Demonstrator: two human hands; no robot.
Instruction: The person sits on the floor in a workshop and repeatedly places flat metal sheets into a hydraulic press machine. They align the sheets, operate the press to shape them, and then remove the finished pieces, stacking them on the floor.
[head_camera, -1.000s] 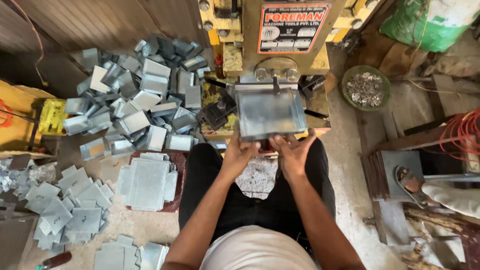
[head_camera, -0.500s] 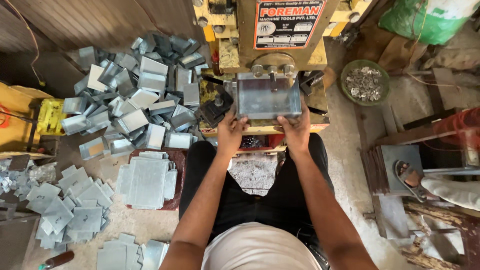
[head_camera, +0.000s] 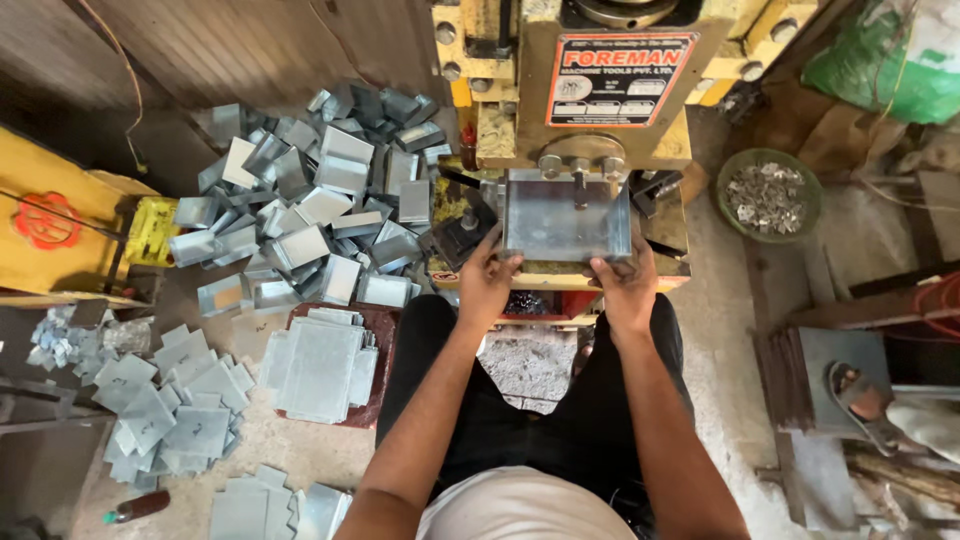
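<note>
**Ana:** Galvanised steel everywhere. What is the person holding?

**Ravi:** A shallow grey sheet-metal tray (head_camera: 567, 218), edges folded up, sitting on the bed of the yellow press machine (head_camera: 590, 90), right under the ram. The left hand (head_camera: 487, 283) pinches its near left corner, the right hand (head_camera: 625, 285) its near right corner. Both are closed on the tray, thumbs on top; neither grip is loose.

**Ana:** So it is inside the press?

**Ravi:** Mostly. The near edge hangs toward the person's lap, the far edge is against the machine's body. Whether it is fully seated against a stop, I cannot tell.

**Ana:** How far along does the job look?

**Ravi:** My guess is somewhere in the middle. A big heap of formed trays (head_camera: 320, 190) lies on the floor to the left of the press, so plenty look done. Near the person's left knee sits a stack of flat blanks (head_camera: 320, 365) on a dark red board, and more loose flat blanks (head_camera: 170, 400) are spread further left, so plenty also look left to do.

**Ana:** Anything else around?

**Ravi:** A green bowl of small metal scraps (head_camera: 770, 195) to the right of the press, and at the far right edge someone else's sandalled foot (head_camera: 860, 392), well apart from the hands
</note>
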